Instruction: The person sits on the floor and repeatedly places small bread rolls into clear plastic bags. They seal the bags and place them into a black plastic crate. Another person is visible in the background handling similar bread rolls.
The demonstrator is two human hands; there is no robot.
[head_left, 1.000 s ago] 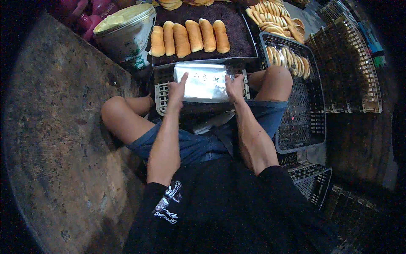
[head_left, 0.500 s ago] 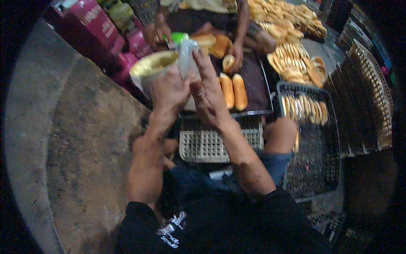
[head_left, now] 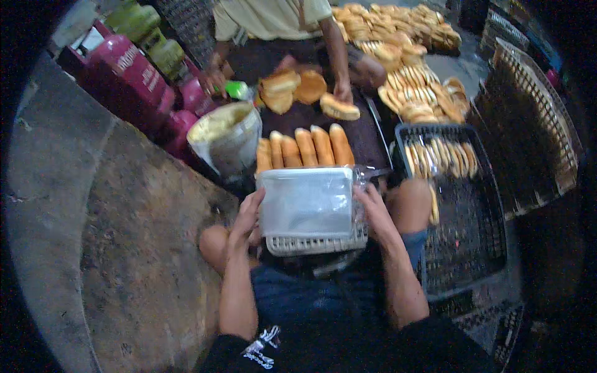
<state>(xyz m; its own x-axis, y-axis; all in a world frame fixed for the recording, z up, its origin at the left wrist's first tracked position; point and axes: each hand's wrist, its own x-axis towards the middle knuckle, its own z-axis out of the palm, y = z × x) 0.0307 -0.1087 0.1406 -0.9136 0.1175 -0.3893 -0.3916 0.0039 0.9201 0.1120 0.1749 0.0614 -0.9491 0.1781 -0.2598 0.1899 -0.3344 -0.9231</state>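
My left hand (head_left: 250, 214) and my right hand (head_left: 372, 205) grip the two sides of a stack of clear plastic bags (head_left: 306, 202), held flat over a white plastic crate (head_left: 314, 244) on my lap. Just beyond the stack lies a row of long bread rolls (head_left: 305, 148) on a dark tray (head_left: 367, 149). I sit with knees apart on the ground.
A bucket of yellow spread (head_left: 225, 137) stands left of the rolls. Another person (head_left: 280, 25) sits opposite, a hand on a split bun (head_left: 339, 107). A black crate (head_left: 472, 211) with rolls is at right, with piles of rolls (head_left: 410, 68) behind it. Pink gas cylinders (head_left: 127, 74) stand at left.
My hands were raised near the bucket half a second ago; now they are back down over the white crate, holding the plastic bag stack flat.
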